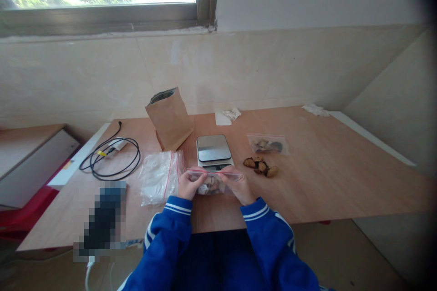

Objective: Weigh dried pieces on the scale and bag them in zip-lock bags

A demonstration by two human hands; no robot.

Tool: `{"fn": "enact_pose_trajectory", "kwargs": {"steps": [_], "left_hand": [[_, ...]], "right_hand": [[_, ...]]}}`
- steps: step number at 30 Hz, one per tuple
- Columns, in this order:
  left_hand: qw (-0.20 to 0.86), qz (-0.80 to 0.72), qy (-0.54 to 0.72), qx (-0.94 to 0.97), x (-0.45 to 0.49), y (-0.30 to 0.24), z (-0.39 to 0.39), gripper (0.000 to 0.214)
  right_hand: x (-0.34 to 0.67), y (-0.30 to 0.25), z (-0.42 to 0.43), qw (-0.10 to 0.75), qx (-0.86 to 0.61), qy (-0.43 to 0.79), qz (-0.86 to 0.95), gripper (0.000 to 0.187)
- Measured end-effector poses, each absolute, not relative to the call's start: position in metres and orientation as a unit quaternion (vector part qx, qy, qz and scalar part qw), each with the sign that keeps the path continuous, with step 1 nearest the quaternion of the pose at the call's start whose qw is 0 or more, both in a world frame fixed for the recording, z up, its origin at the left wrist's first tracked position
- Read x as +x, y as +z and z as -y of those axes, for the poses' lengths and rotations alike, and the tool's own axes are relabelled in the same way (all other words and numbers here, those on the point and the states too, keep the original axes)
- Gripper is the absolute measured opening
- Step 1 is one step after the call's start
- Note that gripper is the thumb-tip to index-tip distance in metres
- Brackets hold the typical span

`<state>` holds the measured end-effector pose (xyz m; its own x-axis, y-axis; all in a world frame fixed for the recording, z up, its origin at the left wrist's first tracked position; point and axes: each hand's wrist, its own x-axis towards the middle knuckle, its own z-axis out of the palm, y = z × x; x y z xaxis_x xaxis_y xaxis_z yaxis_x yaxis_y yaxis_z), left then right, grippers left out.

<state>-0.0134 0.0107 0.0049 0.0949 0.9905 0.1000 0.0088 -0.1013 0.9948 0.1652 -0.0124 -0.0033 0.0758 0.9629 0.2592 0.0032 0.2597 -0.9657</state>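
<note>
A clear zip bag [214,186] with brownish pieces inside lies at the front of the table, just before the kitchen scale [214,148]. My left hand [191,184] pinches the top edge of this bag near its left end. At the right part of the same edge, the fingers of my right hand [238,184] are closed on the plastic. Several brown dried pieces [261,166] lie loose to the right of the scale. Behind them rests another filled zip bag [268,144]. A stack of clear zip bags [159,177] is beside my left hand.
An open brown paper pouch [170,120] stands behind the stack. A coiled black cable [116,175] with a white adapter [118,143] lies at the left, and a pixelated dark object [104,218] sits near the front edge. White paper [223,118] is by the wall.
</note>
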Motion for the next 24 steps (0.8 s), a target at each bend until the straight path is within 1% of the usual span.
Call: {"fn": "enact_pose_trajectory", "kwargs": {"steps": [4,8,11,15,20,24], "left_hand": [[0.499,-0.453,0.497,0.546,-0.0126,0.0048,-0.0112,0.030],[0.530,-0.448,0.493,0.526,-0.0104,0.0069,-0.0106,0.033],[0.533,-0.438,0.496,0.527,-0.0096,0.0082,-0.0098,0.034],[0.527,-0.434,0.482,0.550,-0.0100,0.0073,-0.0096,0.029],[0.521,-0.429,0.473,0.566,-0.0097,0.0084,-0.0092,0.029],[0.513,-0.427,0.469,0.578,-0.0095,0.0101,-0.0082,0.028]], "right_hand": [[0.1645,-0.0020,0.0131,0.581,-0.440,0.421,0.540,0.015],[0.1649,-0.0025,0.0129,0.573,-0.447,0.445,0.523,0.020],[0.1641,-0.0012,0.0135,0.573,-0.441,0.469,0.507,0.021],[0.1616,0.0032,0.0151,0.571,-0.427,0.496,0.495,0.022],[0.1606,0.0026,0.0147,0.566,-0.440,0.484,0.502,0.022],[0.1587,-0.0019,0.0132,0.577,-0.447,0.460,0.505,0.021]]}}
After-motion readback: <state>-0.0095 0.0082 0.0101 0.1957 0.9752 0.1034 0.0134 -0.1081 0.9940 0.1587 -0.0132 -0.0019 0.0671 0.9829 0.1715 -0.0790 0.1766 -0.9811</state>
